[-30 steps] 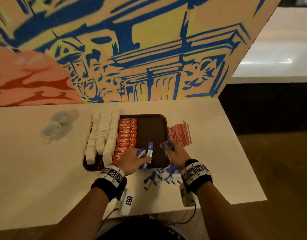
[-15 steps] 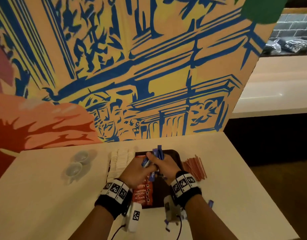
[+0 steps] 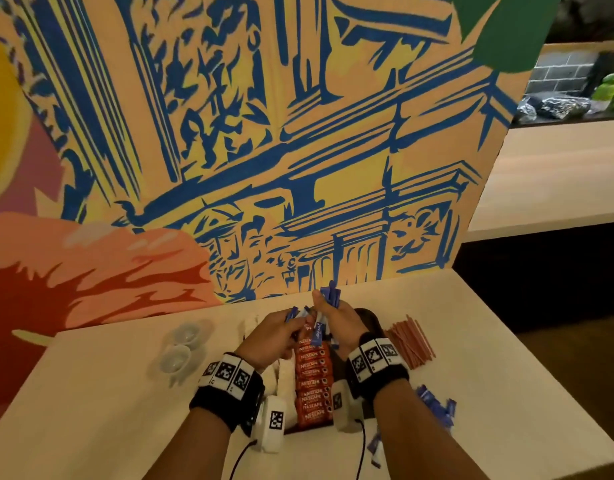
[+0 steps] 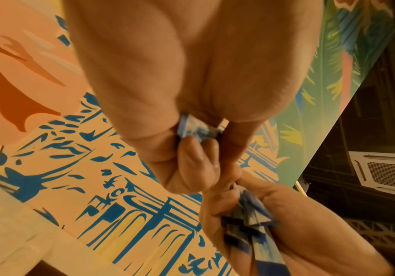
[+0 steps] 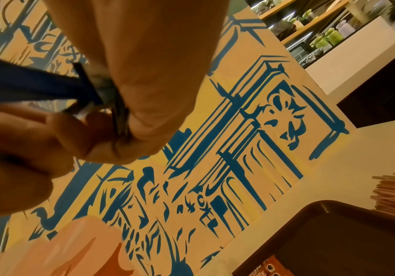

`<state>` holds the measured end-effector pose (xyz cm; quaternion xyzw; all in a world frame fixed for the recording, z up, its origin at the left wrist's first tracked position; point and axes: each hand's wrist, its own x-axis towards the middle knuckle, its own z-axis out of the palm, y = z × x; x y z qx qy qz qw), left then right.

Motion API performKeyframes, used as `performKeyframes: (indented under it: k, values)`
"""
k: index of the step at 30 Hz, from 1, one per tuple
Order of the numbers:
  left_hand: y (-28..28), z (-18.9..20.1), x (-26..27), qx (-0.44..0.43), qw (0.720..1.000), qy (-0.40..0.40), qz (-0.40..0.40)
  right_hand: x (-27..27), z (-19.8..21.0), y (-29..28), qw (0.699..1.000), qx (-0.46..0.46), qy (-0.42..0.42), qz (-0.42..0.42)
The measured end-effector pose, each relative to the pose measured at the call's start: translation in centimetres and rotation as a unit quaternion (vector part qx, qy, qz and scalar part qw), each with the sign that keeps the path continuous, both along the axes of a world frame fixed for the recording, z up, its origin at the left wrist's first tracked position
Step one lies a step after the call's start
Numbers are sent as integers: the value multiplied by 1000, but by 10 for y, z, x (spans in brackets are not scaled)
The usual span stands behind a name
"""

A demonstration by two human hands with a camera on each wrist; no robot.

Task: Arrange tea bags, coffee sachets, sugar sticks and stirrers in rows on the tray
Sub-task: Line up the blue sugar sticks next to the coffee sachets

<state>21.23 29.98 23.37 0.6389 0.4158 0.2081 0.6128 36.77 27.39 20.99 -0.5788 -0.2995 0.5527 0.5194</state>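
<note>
Both hands hover together over the far part of the dark brown tray (image 3: 370, 318). My right hand (image 3: 328, 311) grips a bundle of blue sugar sticks (image 3: 330, 295) that stand up out of its fist. My left hand (image 3: 291, 325) pinches more blue sticks (image 3: 292, 314) right beside it. The left wrist view has blue stick ends (image 4: 196, 128) under my curled fingers. Red coffee sachets (image 3: 312, 386) lie in a row on the tray, with white tea bags (image 3: 281, 374) to their left. Red stirrers (image 3: 409, 341) lie on the table right of the tray.
Loose blue sugar sticks (image 3: 435, 408) lie scattered on the table by my right forearm. Two small clear cups (image 3: 180, 349) stand to the left. A painted wall (image 3: 298, 168) rises just behind the table. The table's right edge (image 3: 541, 375) drops to a dark floor.
Both hands have moved from the loose pile at the table's front to above the tray's far part and come together, with blue sticks in them. The head view has tilted up.
</note>
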Motion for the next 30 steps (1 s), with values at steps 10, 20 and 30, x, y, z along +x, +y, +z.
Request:
performKeyframes:
  k: [10,20,30]
  values:
    - [20,-8,-23,34,998,-36,32,-20,8,8,998,61,-23,-21]
    - [26,-1,-28,-64,986,-133,79,-26,22,27,996,73,-50,-8]
    - [39,-8,-43,37,987,-96,127,-20,21,34,993,43,-100,-48]
